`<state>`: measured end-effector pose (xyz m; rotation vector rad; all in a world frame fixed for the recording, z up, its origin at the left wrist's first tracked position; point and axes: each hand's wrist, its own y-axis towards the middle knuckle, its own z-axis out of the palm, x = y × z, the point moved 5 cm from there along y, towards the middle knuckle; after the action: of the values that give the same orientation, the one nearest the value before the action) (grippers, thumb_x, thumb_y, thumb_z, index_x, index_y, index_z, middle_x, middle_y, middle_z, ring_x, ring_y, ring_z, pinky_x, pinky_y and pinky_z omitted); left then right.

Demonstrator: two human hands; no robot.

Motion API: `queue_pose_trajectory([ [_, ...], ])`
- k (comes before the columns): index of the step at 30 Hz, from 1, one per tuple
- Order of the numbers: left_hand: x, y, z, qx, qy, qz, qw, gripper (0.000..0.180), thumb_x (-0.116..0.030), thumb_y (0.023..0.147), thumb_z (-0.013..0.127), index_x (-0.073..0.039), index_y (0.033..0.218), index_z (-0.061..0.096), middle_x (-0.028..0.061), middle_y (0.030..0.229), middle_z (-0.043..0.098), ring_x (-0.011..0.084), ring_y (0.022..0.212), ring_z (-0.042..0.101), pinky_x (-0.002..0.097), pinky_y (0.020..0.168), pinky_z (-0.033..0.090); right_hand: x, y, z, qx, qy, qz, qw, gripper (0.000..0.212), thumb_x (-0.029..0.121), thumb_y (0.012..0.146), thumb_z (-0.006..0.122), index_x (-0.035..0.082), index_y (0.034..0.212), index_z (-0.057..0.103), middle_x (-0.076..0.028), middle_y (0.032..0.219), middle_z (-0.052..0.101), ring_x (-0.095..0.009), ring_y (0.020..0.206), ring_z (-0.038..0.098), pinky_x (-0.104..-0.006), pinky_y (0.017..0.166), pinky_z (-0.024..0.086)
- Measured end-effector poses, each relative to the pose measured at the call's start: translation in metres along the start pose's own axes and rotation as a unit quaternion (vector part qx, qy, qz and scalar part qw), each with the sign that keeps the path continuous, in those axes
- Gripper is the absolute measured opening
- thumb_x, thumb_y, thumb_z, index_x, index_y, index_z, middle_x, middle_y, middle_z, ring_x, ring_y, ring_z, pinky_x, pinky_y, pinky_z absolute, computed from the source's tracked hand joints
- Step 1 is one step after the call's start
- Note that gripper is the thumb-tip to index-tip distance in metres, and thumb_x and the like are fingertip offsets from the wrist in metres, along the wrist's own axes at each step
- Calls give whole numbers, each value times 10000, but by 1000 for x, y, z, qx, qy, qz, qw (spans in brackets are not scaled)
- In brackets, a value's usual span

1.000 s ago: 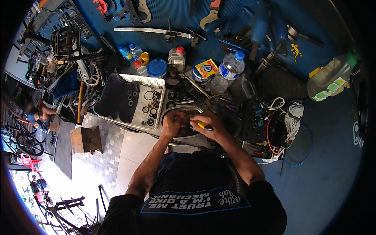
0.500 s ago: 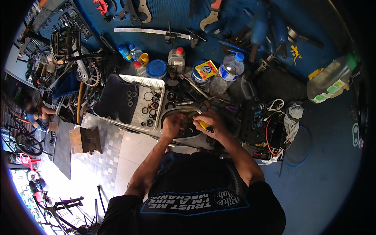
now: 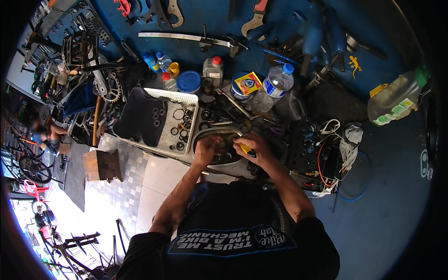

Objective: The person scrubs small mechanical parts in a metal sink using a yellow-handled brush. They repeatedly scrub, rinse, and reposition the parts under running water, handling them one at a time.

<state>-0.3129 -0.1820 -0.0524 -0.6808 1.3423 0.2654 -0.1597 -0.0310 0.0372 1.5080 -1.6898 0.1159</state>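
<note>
Both of my hands work over an oval metal basin (image 3: 223,164) with small dark parts in it. My left hand (image 3: 208,150) is closed above the basin's left half, its fingers pinched round something too small to make out. A tool with a yellow and black handle (image 3: 246,149) sits in my right hand (image 3: 255,145), whose fingers wrap round it at the basin's right side. The tool's working end is hidden among the fingers. Left of the basin, a white perforated tray (image 3: 190,100) holds a dark cloth (image 3: 138,116) and several bearing rings (image 3: 175,131).
Behind the basin stand a blue-lidded tub (image 3: 189,82), a grey bottle with a red cap (image 3: 213,71) and a clear bottle (image 3: 278,82). Cables (image 3: 344,151) lie at the right. Tools hang on the blue wall panel (image 3: 200,18). A cardboard box (image 3: 100,165) and a seated person (image 3: 49,133) are at left.
The whole scene has shifted a few pixels to the right and down. My hands keep nearly the same pose over the basin, with the yellow-handled tool still in the right one.
</note>
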Motion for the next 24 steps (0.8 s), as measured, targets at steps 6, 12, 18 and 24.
queue_pose_trajectory([
  [6,10,2,-1,18,-176,-23,984,331,23,1051,627,16,1379,674,147,1215,744,217,939,778,327,863,657,-14,-7,11,40,-97,19,994,135,186,937,843,101,1035,807,-80,953,779,-249,825,725,-355,754,565],
  [12,-3,-3,-3,-13,-69,18,997,412,52,1006,628,48,1417,652,103,1087,775,153,888,750,280,820,618,26,16,4,55,141,255,955,207,233,984,814,60,1097,810,-115,970,809,-221,880,785,-342,759,589],
  [18,7,3,-8,-25,24,17,999,409,30,992,641,54,1399,671,85,995,787,127,825,730,280,737,601,10,14,15,-30,71,103,992,221,206,964,836,48,1117,814,-118,982,809,-236,876,773,-354,787,594],
  [24,0,2,-7,-57,90,20,994,370,26,978,657,65,1343,698,101,1001,793,138,851,741,299,764,613,22,24,9,-42,34,76,996,237,178,930,862,61,1131,816,-104,969,790,-260,883,750,-382,800,581],
])
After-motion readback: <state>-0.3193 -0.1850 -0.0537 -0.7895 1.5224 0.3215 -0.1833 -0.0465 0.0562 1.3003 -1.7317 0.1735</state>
